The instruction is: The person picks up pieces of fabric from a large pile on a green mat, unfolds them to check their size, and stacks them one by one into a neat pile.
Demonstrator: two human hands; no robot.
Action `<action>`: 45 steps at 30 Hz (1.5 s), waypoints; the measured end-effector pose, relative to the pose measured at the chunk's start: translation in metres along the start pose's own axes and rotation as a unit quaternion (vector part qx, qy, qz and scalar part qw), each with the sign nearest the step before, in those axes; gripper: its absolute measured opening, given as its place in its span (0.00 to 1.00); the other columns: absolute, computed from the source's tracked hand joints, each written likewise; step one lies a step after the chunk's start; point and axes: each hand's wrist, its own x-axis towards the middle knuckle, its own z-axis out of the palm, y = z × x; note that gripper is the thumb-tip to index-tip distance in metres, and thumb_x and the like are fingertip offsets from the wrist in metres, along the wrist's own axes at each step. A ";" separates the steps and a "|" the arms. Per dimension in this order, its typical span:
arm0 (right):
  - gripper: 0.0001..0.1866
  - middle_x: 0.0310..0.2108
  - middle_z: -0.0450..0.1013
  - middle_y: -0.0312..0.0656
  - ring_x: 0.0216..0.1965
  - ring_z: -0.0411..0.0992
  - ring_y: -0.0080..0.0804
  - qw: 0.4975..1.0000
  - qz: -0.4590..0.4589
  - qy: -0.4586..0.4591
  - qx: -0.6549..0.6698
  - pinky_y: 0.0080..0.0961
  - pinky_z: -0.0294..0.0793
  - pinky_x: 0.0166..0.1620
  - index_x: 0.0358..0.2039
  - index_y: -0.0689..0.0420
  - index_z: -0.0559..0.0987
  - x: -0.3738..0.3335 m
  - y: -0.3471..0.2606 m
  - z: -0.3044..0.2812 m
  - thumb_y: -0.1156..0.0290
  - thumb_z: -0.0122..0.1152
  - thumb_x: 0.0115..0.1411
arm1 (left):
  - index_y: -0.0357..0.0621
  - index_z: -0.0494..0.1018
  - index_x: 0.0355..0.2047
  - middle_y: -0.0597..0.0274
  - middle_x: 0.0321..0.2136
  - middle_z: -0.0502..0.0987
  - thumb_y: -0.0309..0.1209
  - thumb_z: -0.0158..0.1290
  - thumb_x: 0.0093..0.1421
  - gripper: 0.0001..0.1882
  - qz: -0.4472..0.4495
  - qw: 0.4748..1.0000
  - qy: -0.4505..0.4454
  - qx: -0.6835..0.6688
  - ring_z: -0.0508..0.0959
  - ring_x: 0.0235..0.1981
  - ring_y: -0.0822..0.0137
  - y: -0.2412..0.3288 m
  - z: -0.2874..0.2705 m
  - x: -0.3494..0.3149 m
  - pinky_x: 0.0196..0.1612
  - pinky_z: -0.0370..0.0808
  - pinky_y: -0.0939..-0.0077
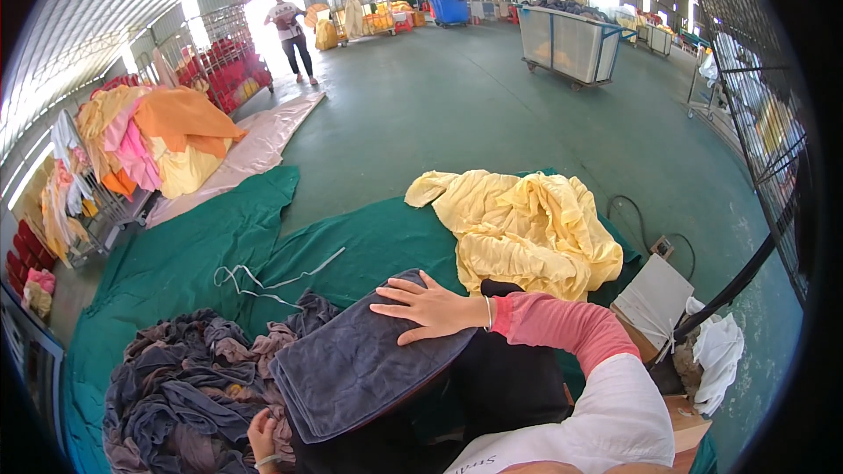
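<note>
A dark grey towel [360, 369], folded into a flat rectangle, lies across my lap. On its upper part my right hand [430, 303] rests flat, palm down and fingers spread. At the lower left, partly cut off by the view's edge, is my left hand [262, 439], its fingers bent on brownish cloth [279, 412] beside the towel. A loose, crumpled heap of dark grey and brownish cloths [180, 391] spreads to the left of the towel, touching it.
Green sheeting [202, 246] covers the floor ahead, with crumpled yellow fabric [536, 233] and a white cord [263, 285] on it. Orange and pink cloths [167, 132] are piled left. A wheeled bin [566, 44] stands far right; a person [290, 31] stands far left. Black mesh [746, 79] rises right.
</note>
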 end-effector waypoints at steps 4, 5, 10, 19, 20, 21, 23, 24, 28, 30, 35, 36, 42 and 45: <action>0.36 0.63 0.46 0.45 0.64 0.43 0.45 1.000 0.000 0.001 -0.003 0.64 0.45 0.57 0.62 0.42 0.52 0.001 0.001 0.001 0.42 0.44 0.57 | 0.34 0.68 0.48 0.61 0.41 0.73 0.28 0.50 0.58 0.17 0.048 0.998 0.019 -0.042 0.71 0.35 0.75 0.100 0.023 0.001 0.40 0.68 0.83; 0.36 0.63 0.46 0.45 0.64 0.43 0.45 1.000 -0.002 0.001 -0.003 0.64 0.45 0.57 0.62 0.42 0.52 0.001 0.001 0.000 0.42 0.44 0.57 | 0.35 0.67 0.49 0.59 0.45 0.71 0.29 0.49 0.59 0.18 0.064 0.998 0.015 -0.023 0.70 0.43 0.71 0.124 0.029 -0.002 0.45 0.66 0.80; 0.36 0.63 0.46 0.45 0.64 0.44 0.45 1.000 0.002 -0.003 0.005 0.63 0.44 0.57 0.62 0.42 0.52 0.001 0.001 0.000 0.42 0.45 0.57 | 0.38 0.65 0.53 0.54 0.56 0.61 0.46 0.45 0.60 0.27 0.094 0.993 -0.078 0.005 0.63 0.56 0.63 0.211 0.069 -0.025 0.53 0.62 0.71; 0.35 0.63 0.47 0.45 0.64 0.44 0.45 1.000 -0.005 0.003 0.012 0.60 0.43 0.58 0.62 0.43 0.52 0.000 0.002 0.000 0.43 0.45 0.58 | 0.43 0.66 0.54 0.50 0.61 0.52 0.44 0.54 0.56 0.29 0.039 0.989 -0.140 -0.004 0.58 0.58 0.61 0.199 0.082 -0.026 0.54 0.57 0.74; 0.35 0.63 0.47 0.45 0.64 0.44 0.45 1.000 -0.006 0.002 0.012 0.60 0.43 0.58 0.62 0.43 0.52 0.000 0.003 0.001 0.43 0.45 0.58 | 0.43 0.66 0.54 0.50 0.61 0.52 0.44 0.54 0.55 0.29 0.038 0.989 -0.140 0.009 0.58 0.58 0.61 0.195 0.081 -0.025 0.54 0.57 0.74; 0.35 0.63 0.47 0.46 0.64 0.44 0.44 1.000 -0.008 0.007 0.005 0.62 0.44 0.57 0.62 0.42 0.52 0.000 0.004 0.003 0.42 0.44 0.58 | 0.43 0.66 0.54 0.50 0.60 0.52 0.43 0.54 0.55 0.29 0.037 0.989 -0.140 0.021 0.59 0.58 0.60 0.193 0.079 -0.025 0.54 0.57 0.74; 0.35 0.62 0.48 0.46 0.64 0.44 0.44 1.000 -0.011 0.011 -0.004 0.63 0.46 0.56 0.62 0.41 0.52 0.000 0.006 0.004 0.42 0.43 0.58 | 0.43 0.66 0.54 0.50 0.60 0.52 0.43 0.54 0.55 0.29 0.040 0.989 -0.140 0.023 0.59 0.58 0.60 0.195 0.080 -0.026 0.54 0.57 0.75; 0.35 0.62 0.48 0.46 0.64 0.44 0.44 1.000 -0.009 0.009 -0.002 0.63 0.46 0.56 0.62 0.41 0.52 0.000 0.006 0.004 0.42 0.43 0.58 | 0.43 0.66 0.54 0.49 0.60 0.53 0.43 0.54 0.55 0.29 0.044 0.989 -0.140 0.026 0.59 0.58 0.60 0.195 0.081 -0.026 0.54 0.57 0.75; 0.35 0.62 0.48 0.45 0.64 0.44 0.44 1.000 -0.011 0.009 0.002 0.63 0.46 0.57 0.62 0.41 0.51 0.001 0.006 0.005 0.42 0.43 0.58 | 0.42 0.65 0.54 0.49 0.60 0.53 0.43 0.54 0.55 0.29 0.051 0.987 -0.149 0.024 0.58 0.59 0.59 0.195 0.079 -0.025 0.56 0.56 0.74; 0.35 0.62 0.47 0.45 0.64 0.44 0.44 1.000 -0.011 0.008 0.002 0.63 0.46 0.57 0.62 0.41 0.51 0.001 0.005 0.003 0.42 0.43 0.58 | 0.41 0.65 0.54 0.49 0.60 0.53 0.42 0.54 0.55 0.29 0.060 0.987 -0.150 0.023 0.59 0.58 0.60 0.195 0.079 -0.025 0.54 0.57 0.75; 0.35 0.63 0.47 0.45 0.64 0.44 0.44 1.000 -0.007 0.002 0.008 0.63 0.45 0.57 0.62 0.41 0.51 0.000 0.006 0.002 0.42 0.43 0.58 | 0.42 0.65 0.54 0.54 0.59 0.56 0.41 0.54 0.54 0.29 0.051 0.989 -0.141 0.020 0.58 0.42 0.70 0.194 0.080 -0.024 0.43 0.58 0.82; 0.35 0.63 0.47 0.45 0.64 0.44 0.44 1.000 -0.006 -0.001 0.012 0.63 0.45 0.57 0.62 0.41 0.51 0.000 0.005 0.001 0.42 0.43 0.58 | 0.41 0.65 0.54 0.50 0.60 0.53 0.41 0.54 0.55 0.29 0.028 0.988 -0.152 0.006 0.59 0.58 0.60 0.197 0.081 -0.025 0.54 0.58 0.75; 0.35 0.63 0.46 0.46 0.64 0.44 0.45 1.000 -0.009 -0.007 0.022 0.63 0.44 0.57 0.62 0.41 0.51 0.002 0.005 0.001 0.42 0.43 0.58 | 0.40 0.65 0.54 0.50 0.60 0.52 0.39 0.54 0.55 0.28 0.042 0.988 -0.149 0.001 0.57 0.59 0.59 0.196 0.079 -0.026 0.56 0.56 0.74; 0.35 0.63 0.46 0.46 0.64 0.44 0.45 1.000 -0.007 -0.011 0.024 0.62 0.44 0.57 0.62 0.41 0.52 0.001 0.005 -0.001 0.42 0.43 0.58 | 0.40 0.64 0.54 0.50 0.61 0.51 0.37 0.54 0.55 0.28 0.032 0.987 -0.156 -0.013 0.57 0.60 0.59 0.202 0.081 -0.027 0.57 0.55 0.73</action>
